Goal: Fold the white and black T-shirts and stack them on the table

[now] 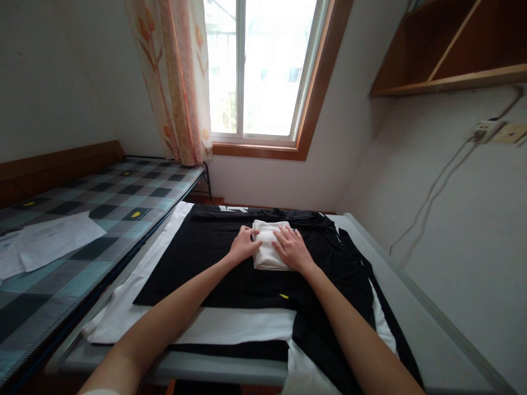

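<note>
A small folded white cloth (pixel 265 255) lies on top of a black T-shirt (pixel 185 252), which is spread over a table. At the cloth's left edge, my left hand (pixel 244 244) has its fingers curled, with thumb and forefinger closing on the fabric. My right hand (pixel 293 249) rests flat across the cloth's right part, fingers stretched out. Beneath the black shirt a white garment (pixel 242 325) shows along the near side and at the left. The shirt's sleeve hangs toward me beside my right forearm. Whatever the cloth is when unfolded cannot be seen.
The grey table (pixel 206 366) runs up near the right wall. To the left stands a bed with a checked mattress (pixel 135 192), papers (pixel 61 241) lying on it. Ahead are a curtain (pixel 181 82) and a window (pixel 267 71). A wooden shelf (pixel 453 82) and a cable (pixel 428 197) are at the right.
</note>
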Action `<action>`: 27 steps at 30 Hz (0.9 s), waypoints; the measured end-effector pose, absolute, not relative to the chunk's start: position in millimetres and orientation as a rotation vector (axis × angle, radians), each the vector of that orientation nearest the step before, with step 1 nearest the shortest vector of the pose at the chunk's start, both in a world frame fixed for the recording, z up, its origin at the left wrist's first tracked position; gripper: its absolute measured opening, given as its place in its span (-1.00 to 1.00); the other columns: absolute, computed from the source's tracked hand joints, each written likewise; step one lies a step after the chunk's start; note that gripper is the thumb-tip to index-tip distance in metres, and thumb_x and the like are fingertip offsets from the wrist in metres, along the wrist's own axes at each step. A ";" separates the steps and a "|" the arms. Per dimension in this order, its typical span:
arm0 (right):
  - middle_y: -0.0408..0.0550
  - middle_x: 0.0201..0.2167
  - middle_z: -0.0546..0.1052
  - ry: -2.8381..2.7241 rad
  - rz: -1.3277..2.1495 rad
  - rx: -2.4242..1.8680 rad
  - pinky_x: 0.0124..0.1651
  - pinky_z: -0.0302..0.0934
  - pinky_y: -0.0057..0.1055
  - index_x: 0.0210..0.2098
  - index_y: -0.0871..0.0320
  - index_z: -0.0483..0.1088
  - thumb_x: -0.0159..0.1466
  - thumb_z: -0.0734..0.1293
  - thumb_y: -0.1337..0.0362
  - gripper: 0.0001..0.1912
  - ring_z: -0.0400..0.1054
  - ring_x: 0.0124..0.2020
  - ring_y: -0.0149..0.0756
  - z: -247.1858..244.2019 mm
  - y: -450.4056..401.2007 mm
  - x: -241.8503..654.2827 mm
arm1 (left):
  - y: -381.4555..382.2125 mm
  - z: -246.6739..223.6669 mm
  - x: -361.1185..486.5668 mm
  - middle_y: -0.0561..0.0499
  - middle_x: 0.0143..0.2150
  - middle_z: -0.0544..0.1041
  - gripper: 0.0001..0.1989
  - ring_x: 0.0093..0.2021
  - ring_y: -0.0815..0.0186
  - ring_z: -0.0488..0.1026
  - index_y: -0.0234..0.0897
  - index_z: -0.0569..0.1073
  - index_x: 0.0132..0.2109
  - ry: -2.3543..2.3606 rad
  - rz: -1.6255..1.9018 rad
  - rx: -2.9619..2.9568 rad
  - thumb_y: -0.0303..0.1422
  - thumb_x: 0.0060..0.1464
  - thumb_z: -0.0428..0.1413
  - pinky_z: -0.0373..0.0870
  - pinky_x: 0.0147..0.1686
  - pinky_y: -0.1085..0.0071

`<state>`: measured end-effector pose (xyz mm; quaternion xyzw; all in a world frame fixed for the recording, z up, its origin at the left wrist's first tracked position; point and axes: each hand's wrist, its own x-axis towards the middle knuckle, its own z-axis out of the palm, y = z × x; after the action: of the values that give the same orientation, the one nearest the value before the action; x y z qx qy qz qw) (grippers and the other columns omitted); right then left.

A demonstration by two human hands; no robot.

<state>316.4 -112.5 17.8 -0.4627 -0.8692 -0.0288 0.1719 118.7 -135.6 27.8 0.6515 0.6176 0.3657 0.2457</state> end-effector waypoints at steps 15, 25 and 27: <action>0.06 0.22 0.32 -2.342 0.113 -1.378 0.24 -0.01 -0.17 0.17 0.11 0.32 0.39 0.00 0.04 -0.47 0.15 0.23 -0.14 15.5 -113.2 324.0 | -137.3 13.6 102.9 -0.17 0.40 0.02 -0.30 0.39 0.15 -0.04 -0.22 0.02 0.37 1.497 0.481 2.482 -0.02 0.19 -0.08 -0.07 0.29 0.12; 0.10 -0.32 0.55 -2.014 0.565 -1.933 -0.18 0.21 -0.28 -0.38 0.14 0.43 0.23 0.17 -0.14 -0.53 0.42 -0.21 -0.06 30.4 -108.6 351.9 | -133.9 9.8 101.2 -0.10 0.32 0.23 -0.50 0.31 0.15 0.13 -0.16 0.29 0.23 1.642 0.733 2.437 -0.07 0.27 -0.14 0.09 0.24 0.16; 0.09 -0.28 0.54 -1.982 0.639 -1.863 -0.19 0.22 -0.32 -0.31 0.15 0.39 0.19 0.23 -0.11 -0.58 0.43 -0.22 -0.10 28.7 -108.5 349.3 | -132.9 9.5 100.7 -0.10 0.29 0.26 -0.52 0.27 0.17 0.19 -0.17 0.33 0.20 1.662 0.786 2.419 -0.08 0.28 -0.16 0.14 0.21 0.17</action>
<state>349.3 -108.5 28.7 -0.6568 -0.6986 0.2252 0.1727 100.7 -132.9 9.5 0.7951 0.5462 0.2584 0.0517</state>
